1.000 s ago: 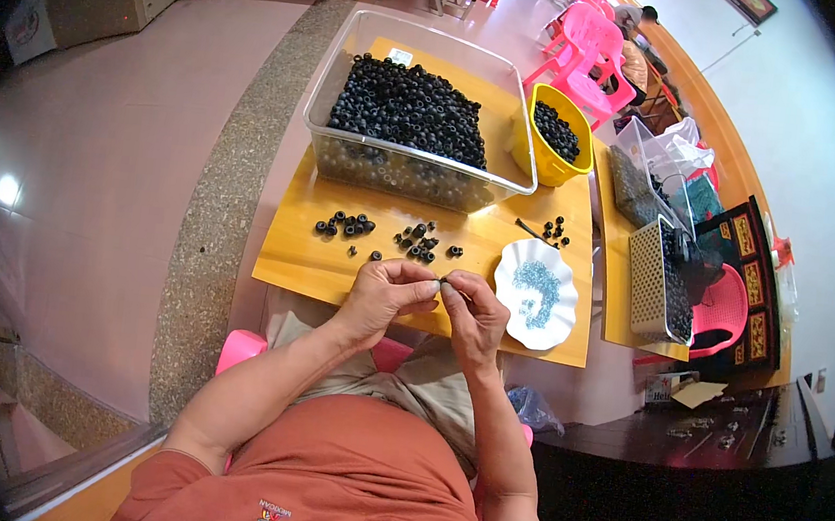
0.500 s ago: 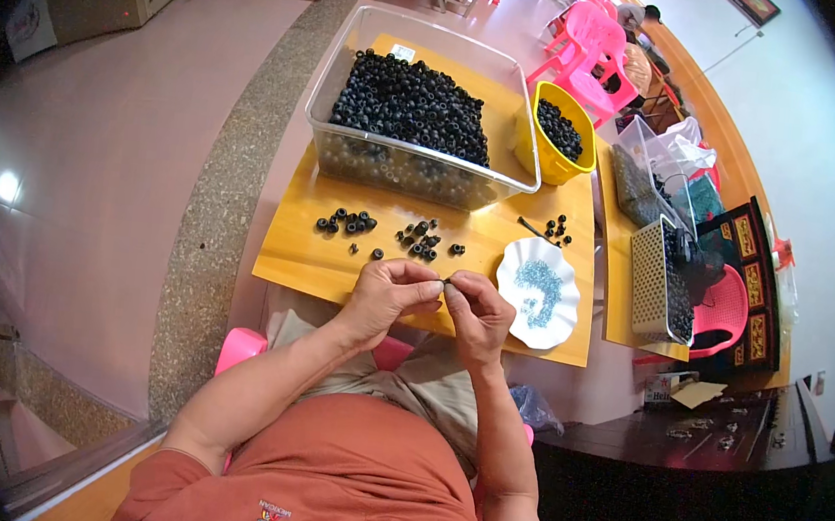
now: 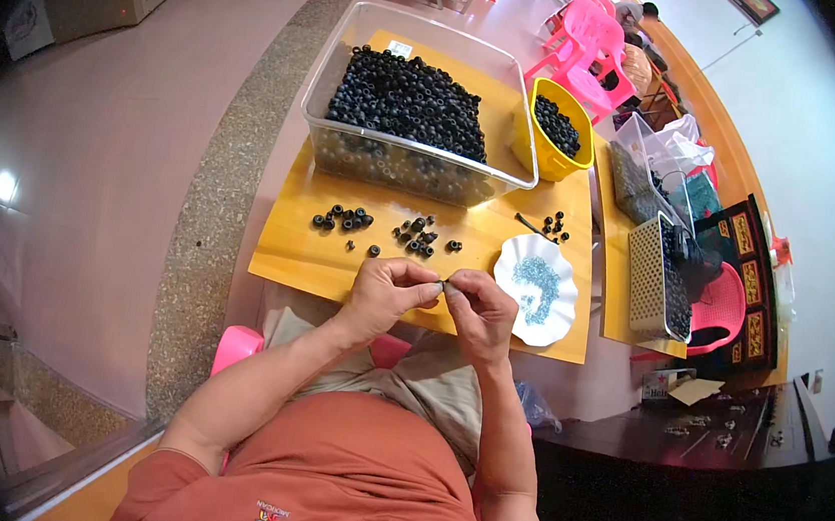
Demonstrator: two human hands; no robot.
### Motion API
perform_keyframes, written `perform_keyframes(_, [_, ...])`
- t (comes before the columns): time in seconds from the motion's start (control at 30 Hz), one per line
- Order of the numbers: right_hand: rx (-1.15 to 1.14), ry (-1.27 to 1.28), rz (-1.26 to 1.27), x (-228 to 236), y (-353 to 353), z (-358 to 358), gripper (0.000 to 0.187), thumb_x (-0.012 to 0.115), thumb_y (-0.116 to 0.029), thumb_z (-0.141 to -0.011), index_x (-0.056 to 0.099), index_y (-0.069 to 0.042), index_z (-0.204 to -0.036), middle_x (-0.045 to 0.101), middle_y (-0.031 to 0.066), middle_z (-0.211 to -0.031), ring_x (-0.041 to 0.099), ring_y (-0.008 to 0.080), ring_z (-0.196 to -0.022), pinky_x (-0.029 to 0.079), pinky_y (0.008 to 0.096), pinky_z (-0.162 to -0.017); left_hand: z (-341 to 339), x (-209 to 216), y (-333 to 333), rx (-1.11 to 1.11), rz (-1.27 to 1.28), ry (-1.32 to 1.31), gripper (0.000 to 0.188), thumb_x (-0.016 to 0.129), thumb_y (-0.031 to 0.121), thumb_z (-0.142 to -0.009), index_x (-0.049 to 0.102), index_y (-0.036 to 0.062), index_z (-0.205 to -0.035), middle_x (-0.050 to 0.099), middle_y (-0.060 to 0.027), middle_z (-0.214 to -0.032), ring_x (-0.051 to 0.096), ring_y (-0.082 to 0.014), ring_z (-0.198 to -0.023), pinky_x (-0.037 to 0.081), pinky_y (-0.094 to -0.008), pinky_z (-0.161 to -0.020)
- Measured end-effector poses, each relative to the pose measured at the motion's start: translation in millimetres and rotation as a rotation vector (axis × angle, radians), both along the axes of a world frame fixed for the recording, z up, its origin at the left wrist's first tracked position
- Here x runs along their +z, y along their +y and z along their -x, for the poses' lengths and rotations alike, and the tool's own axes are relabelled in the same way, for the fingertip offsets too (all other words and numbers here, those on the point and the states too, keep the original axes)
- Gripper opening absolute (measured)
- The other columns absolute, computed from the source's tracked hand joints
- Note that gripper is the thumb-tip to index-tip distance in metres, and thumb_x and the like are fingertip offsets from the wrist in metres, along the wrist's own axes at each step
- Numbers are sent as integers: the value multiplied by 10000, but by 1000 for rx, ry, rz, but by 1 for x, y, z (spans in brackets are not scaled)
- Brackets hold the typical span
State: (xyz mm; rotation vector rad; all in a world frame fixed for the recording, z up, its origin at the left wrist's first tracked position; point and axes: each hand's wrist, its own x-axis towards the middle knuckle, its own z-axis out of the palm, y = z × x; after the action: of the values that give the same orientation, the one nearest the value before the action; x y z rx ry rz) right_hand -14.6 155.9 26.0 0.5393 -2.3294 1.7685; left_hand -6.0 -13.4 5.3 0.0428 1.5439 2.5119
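Observation:
My left hand and my right hand meet above the table's near edge, thumbs and fingers pinched together. Between the fingertips they share a small black part, mostly covered, so its exact shape is hidden. Just beyond lie loose black ring-like plastic parts, in a left cluster and a middle cluster. Beside my right hand sits a white wavy-rimmed plate bearing small clear bluish pieces. A thin black stick and several more black parts lie behind the plate.
At the table's back stands a large clear tub of black parts, with a yellow bucket of them on its right. Farther right, a perforated beige basket and another clear bin hold dark parts. Pink chairs stand beyond.
Both hands stay pinched together on the small black part, almost unmoved. The surroundings sit very slightly farther left and higher in the picture.

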Motion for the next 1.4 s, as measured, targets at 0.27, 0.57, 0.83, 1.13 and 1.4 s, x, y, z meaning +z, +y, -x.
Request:
perform_keyframes(0.27, [87,62,26,-5,-4,1,238,700,37,-773,610,21,-992,623,113,-990,620,163,-877,512,264,-769,0,-4,1,25,-191,-92,122,674,65,-854,646,-5,-951,665,-71,-907,655,-130,-802,566,-260,-716])
perform_keyframes(0.57, [-74,383,-287,-1,-13,-4,352,737,32,-693,594,-14,-1010,623,141,-956,645,232,-793,532,306,-692,-1,-1,1,7,-242,-131,111,674,61,-853,628,12,-941,661,-61,-885,653,-123,-769,564,-251,-698])
perform_keyframes(0.83, [-72,417,-280,-1,-15,-5,347,729,31,-673,601,-18,-992,625,145,-940,647,248,-781,533,316,-684,-2,-1,2,9,-187,-107,104,693,75,-842,628,41,-916,661,-32,-838,632,-86,-740,535,-213,-637])
perform_keyframes(1.13, [-49,316,-207,-7,-19,-6,335,735,26,-681,602,-5,-987,613,131,-947,641,220,-829,531,295,-706,-7,-4,8,97,-281,-93,90,682,44,-820,602,63,-857,621,8,-770,568,-58,-649,470,-192,-584])
perform_keyframes(1.4, [-1,159,7,-18,-20,-5,338,720,40,-714,616,-9,-1032,595,115,-984,627,173,-851,531,268,-733,-7,-4,10,107,-350,-136,91,672,40,-821,606,58,-881,630,-19,-811,599,-90,-697,510,-229,-645])
